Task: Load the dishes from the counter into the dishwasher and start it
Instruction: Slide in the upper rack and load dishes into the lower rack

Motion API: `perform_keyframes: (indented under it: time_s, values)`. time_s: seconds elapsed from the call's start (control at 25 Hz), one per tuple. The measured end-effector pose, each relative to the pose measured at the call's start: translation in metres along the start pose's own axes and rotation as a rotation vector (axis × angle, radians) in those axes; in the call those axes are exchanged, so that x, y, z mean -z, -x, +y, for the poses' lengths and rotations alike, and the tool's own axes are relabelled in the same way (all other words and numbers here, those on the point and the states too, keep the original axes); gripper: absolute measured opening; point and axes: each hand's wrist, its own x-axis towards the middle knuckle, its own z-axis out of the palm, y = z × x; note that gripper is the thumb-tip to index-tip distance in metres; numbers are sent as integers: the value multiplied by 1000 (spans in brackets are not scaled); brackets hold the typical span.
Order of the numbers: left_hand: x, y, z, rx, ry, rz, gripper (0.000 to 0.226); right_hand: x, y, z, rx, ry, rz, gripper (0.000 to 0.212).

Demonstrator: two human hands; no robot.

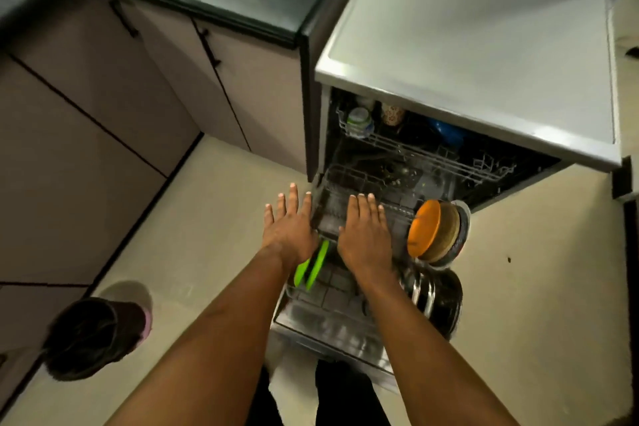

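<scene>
The grey wire lower rack (333, 290), pulled out at 6 o'clock of the silver dishwasher (466, 62), holds upright green plastic plates (313, 268). Left hand (290, 228) and right hand (366, 235) spread over it, fingers (363, 206) straight, gripping nothing. Risk: an abrupt push may topple the plates.

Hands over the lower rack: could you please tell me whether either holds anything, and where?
Nothing is held: the left hand and right hand are both open, fingers straight, at the lower rack.

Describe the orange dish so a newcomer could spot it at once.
Find the open dishwasher, then its pulled-out lower rack. At the rack's right edge, dishes stand on edge. The orange dish is leftmost of them, the only orange piece, beside a brown dish.
</scene>
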Motion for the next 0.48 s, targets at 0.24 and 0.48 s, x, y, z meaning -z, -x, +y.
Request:
perform_keyframes:
  time_s: [0.24, 0.48]
  values:
    - [82, 41, -104, 46, 35, 168, 81, 51, -23, -127, 142, 47, 170, 66]
    - [159, 71, -246, 80, 37, 330, 77, 90, -42, -292, 323, 42, 249, 67]
